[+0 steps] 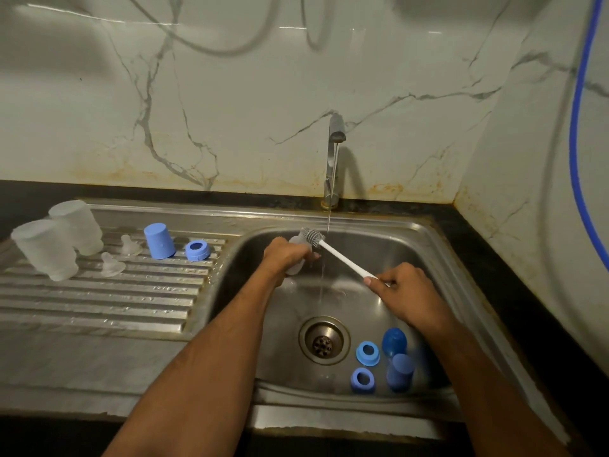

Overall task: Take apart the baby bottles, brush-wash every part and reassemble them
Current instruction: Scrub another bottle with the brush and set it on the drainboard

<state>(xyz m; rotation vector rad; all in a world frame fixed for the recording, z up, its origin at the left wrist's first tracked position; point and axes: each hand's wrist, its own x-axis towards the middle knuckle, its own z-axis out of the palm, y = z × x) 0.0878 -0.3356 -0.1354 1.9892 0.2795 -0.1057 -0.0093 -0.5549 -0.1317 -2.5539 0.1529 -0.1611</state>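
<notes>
Over the sink basin (425, 245) my left hand (286, 255) grips a frosted clear bottle body (295, 267). My right hand (403, 290) holds the white handle of a bottle brush (339, 257); its grey bristle head lies at the bottle's mouth, beside the running water. On the drainboard (99, 301) stand two upturned frosted bottles (49, 249), two clear teats (112, 263), a blue cap (159, 240) and a blue collar ring (197, 250). In the basin's near right corner lie two blue rings (367, 352) and two blue caps (394, 341).
The tap (334, 153) at the back runs a thin stream down into the basin. The drain (324, 340) sits in the basin floor. A black counter (514, 282) borders the sink, with marble walls behind and right. A blue hose (580, 133) hangs at the right.
</notes>
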